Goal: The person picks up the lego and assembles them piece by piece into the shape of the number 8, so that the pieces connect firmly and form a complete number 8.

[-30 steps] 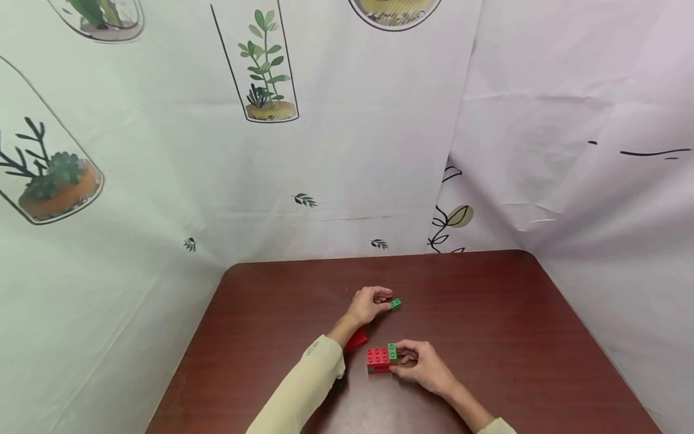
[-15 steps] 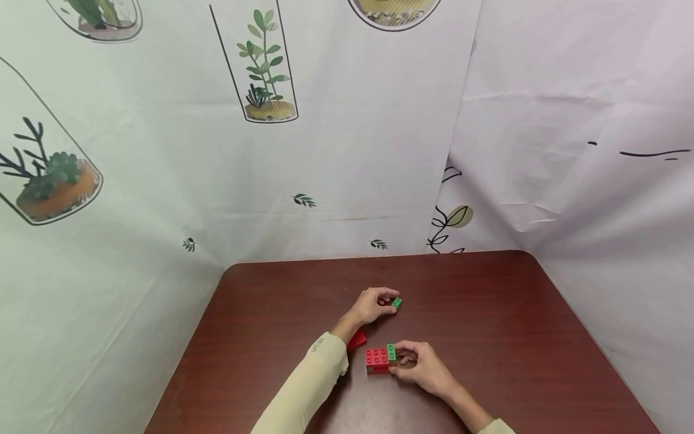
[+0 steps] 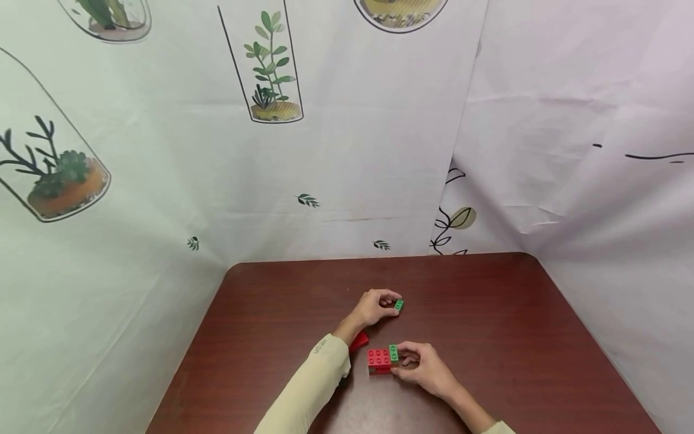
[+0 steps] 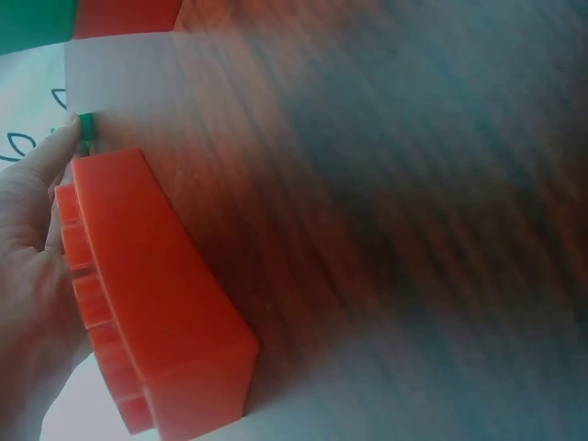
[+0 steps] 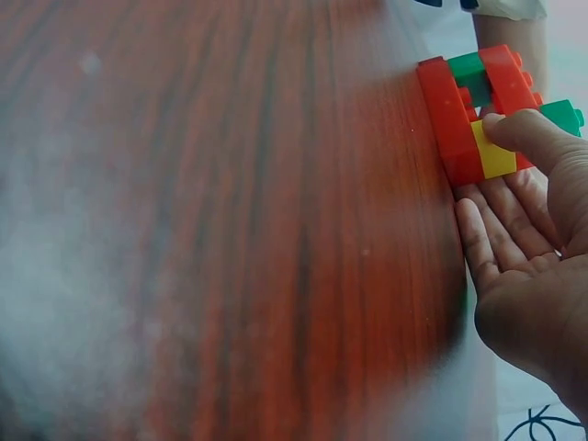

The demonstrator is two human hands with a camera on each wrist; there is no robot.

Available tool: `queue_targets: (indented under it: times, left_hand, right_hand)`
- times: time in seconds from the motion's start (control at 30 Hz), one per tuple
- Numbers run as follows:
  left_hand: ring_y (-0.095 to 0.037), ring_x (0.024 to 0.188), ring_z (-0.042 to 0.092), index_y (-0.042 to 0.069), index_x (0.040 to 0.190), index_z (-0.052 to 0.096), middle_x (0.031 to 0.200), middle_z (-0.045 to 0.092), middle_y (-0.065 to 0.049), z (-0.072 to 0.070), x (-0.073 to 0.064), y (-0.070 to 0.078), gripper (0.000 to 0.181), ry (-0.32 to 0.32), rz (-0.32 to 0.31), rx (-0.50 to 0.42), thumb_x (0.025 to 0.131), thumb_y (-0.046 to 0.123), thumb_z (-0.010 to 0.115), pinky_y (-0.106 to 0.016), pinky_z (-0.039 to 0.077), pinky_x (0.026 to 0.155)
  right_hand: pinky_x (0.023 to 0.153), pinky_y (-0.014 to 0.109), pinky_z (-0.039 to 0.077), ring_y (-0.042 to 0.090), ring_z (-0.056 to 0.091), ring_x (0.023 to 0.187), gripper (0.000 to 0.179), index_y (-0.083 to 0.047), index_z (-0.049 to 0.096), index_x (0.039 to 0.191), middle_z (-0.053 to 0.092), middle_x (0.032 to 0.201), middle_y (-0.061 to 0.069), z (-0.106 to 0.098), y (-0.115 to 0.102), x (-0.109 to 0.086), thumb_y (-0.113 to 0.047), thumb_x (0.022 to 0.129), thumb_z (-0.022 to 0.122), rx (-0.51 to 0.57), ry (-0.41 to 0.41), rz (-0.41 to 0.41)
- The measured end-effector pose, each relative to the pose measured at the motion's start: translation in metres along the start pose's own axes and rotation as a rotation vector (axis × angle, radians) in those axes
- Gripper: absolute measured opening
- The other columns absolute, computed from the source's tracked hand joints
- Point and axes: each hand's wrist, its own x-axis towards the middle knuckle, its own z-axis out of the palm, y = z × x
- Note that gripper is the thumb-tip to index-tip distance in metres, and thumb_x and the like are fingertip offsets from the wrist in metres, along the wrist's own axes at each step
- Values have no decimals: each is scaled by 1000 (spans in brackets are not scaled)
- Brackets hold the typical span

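Observation:
My left hand (image 3: 370, 307) is stretched out toward the back of the table and pinches a small green toy brick (image 3: 399, 305) between thumb and finger. Nearer the front, my right hand (image 3: 425, 369) holds a stack of toy bricks (image 3: 378, 360) by its right end, the thumb on the near side. In the right wrist view that stack shows a red brick (image 5: 450, 124) at the bottom, yellow (image 5: 496, 152) and green (image 5: 469, 69) bricks above it, then red, with a green one (image 5: 559, 117) on top. The thumb lies against the yellow brick.
A loose red brick (image 4: 165, 294) lies under my left forearm, partly hidden by the sleeve (image 3: 325, 361) in the head view. The brown table (image 3: 477, 301) ends at a printed white cloth wall (image 3: 347, 150) behind and at both sides.
My left hand has shifted slightly right and closed its fingers on the small green brick, which has turned. My right hand and the stack stay almost still.

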Motion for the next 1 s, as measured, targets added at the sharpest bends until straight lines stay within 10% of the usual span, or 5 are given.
queue_targets:
  times: [1.0]
  left_hand:
    - [-12, 101, 68, 12, 124, 78, 112, 75, 4, -22, -27, 18, 30, -46, 48, -56, 94, 16, 84, -28, 56, 89]
  right_hand:
    - [77, 24, 59, 9, 71, 87, 36, 3, 73, 120, 76, 110, 13, 1, 0, 0, -6, 88, 86, -14, 1, 20]
